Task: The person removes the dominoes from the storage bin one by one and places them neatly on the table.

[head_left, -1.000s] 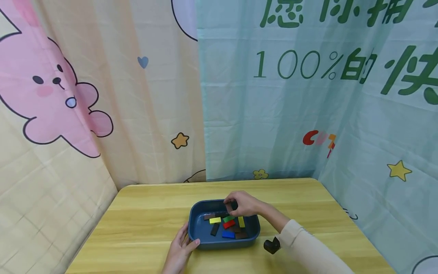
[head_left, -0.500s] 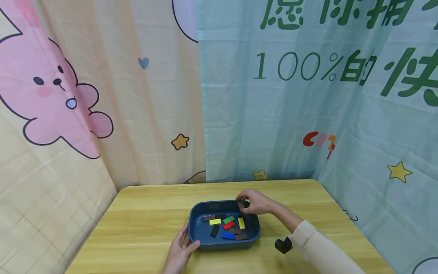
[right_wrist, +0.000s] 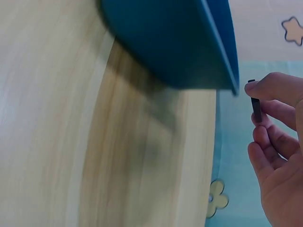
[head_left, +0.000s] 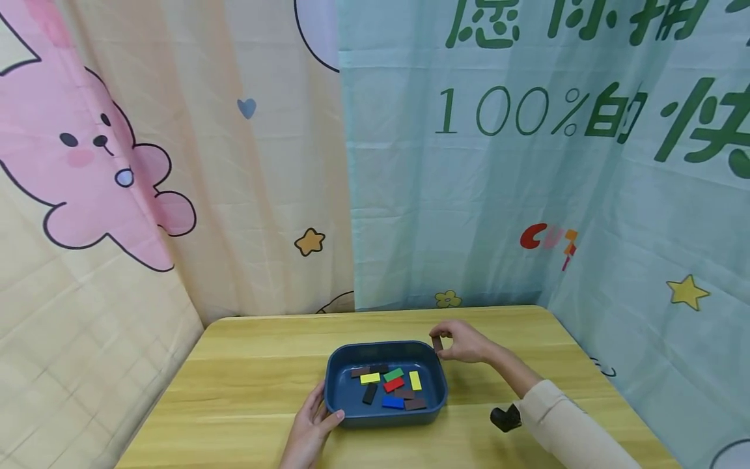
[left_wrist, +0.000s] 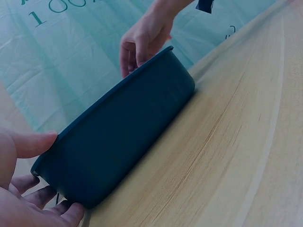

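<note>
A dark blue rectangular bin (head_left: 398, 421) stands on the table with several small flat blocks inside. Its left front corner is held by my left hand (head_left: 308, 430); the left wrist view shows the thumb at the rim of the bin (left_wrist: 118, 127) and the fingers against the outer wall. My right hand (head_left: 467, 343) pinches a brown block (head_left: 437, 343) upright by its ends, beside the bin's far right corner. In the right wrist view the block (right_wrist: 256, 106) appears edge-on between thumb and fingertips, apart from the bin.
Inside the bin lie a blue block (head_left: 393, 402), a red block (head_left: 394, 385), a green block (head_left: 393, 374), two yellow ones, and brown and black ones. The wooden table (head_left: 246, 378) meets printed curtains (head_left: 445, 195) behind. A black device (head_left: 505, 419) sits by the right sleeve.
My right hand has carried the brown block from above the bin's back part rightward, past its right rim. The left hand keeps its hold on the bin.
</note>
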`<state>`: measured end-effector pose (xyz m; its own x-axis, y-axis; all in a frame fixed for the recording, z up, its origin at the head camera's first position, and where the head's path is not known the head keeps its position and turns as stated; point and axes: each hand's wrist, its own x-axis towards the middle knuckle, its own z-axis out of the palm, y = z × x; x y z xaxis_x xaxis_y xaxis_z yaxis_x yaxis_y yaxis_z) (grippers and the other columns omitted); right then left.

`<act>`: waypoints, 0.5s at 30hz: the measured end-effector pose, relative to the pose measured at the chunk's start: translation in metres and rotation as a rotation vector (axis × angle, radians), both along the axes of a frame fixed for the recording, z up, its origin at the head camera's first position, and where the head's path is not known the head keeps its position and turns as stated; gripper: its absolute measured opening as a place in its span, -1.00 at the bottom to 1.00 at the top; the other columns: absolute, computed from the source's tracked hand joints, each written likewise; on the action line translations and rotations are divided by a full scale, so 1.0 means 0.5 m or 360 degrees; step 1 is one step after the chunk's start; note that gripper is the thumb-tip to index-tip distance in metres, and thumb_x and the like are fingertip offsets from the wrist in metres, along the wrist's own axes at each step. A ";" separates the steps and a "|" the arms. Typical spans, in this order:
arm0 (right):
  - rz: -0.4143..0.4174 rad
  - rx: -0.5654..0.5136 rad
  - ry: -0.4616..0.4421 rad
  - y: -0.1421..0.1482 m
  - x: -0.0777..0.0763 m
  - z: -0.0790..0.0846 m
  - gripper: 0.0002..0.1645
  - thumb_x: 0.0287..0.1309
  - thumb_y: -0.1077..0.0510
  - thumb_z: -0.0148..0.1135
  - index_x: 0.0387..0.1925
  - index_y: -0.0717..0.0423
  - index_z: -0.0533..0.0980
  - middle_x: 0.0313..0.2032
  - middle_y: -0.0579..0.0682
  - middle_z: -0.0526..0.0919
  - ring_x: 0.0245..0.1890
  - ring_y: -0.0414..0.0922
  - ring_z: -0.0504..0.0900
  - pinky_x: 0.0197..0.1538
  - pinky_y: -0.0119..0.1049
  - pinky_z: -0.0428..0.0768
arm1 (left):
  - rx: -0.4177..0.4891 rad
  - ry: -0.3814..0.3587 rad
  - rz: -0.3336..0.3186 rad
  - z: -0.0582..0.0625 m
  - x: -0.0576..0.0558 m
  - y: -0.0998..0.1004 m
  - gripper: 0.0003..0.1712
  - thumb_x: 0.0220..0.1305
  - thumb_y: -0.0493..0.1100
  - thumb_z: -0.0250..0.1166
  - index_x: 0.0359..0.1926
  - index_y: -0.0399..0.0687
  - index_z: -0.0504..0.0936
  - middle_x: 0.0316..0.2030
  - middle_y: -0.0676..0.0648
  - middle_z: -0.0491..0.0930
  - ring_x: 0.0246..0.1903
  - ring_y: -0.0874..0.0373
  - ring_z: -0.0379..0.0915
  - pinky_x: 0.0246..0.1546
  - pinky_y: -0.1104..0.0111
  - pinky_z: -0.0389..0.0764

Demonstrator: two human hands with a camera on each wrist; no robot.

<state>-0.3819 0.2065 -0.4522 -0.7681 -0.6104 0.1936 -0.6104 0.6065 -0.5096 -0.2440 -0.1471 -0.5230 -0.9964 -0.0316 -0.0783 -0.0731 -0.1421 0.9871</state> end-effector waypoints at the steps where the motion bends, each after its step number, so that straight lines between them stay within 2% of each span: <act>1: -0.0003 0.0002 0.0003 0.005 -0.002 -0.002 -0.66 0.13 0.29 0.43 -0.02 0.26 0.64 -0.11 0.00 0.69 0.11 0.16 0.61 0.18 0.11 0.60 | 0.0000 0.0003 0.0004 0.000 0.001 0.000 -0.02 0.33 -0.47 0.33 0.57 -0.48 -0.09 0.51 -0.60 -0.17 0.45 -0.56 -0.14 0.34 -0.19 0.27; 6: -0.0043 -0.0009 -0.0052 0.037 -0.014 -0.023 -0.68 0.11 0.33 0.41 -0.06 0.33 0.64 -0.04 0.16 0.70 0.13 0.22 0.60 0.20 0.19 0.57 | -0.0004 0.0008 0.0022 0.001 0.001 -0.002 0.00 0.33 -0.46 0.34 0.57 -0.48 -0.09 0.51 -0.60 -0.18 0.45 -0.56 -0.14 0.35 -0.19 0.27; 11: -0.0134 -0.0017 -0.0139 0.067 -0.016 -0.052 -0.56 0.06 0.34 0.43 0.02 0.41 0.62 -0.06 0.11 0.71 0.11 0.25 0.62 0.20 0.23 0.56 | -0.0008 0.0032 0.0022 0.000 0.002 0.000 -0.01 0.32 -0.47 0.34 0.56 -0.49 -0.08 0.50 -0.61 -0.17 0.45 -0.56 -0.13 0.35 -0.16 0.29; 15: -0.0201 -0.0032 -0.0195 0.088 -0.014 -0.079 -0.51 0.02 0.34 0.47 0.03 0.41 0.62 -0.08 0.05 0.71 0.05 0.19 0.63 0.17 0.17 0.58 | -0.0023 0.0059 0.0008 -0.003 0.003 -0.001 -0.03 0.32 -0.49 0.32 0.55 -0.53 -0.08 0.50 -0.62 -0.16 0.44 -0.58 -0.11 0.33 -0.12 0.34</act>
<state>-0.3887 0.2504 -0.4915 -0.8571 -0.5043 0.1048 -0.4622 0.6633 -0.5885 -0.2425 -0.1475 -0.5247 -0.9985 -0.0375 -0.0409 -0.0358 -0.1281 0.9911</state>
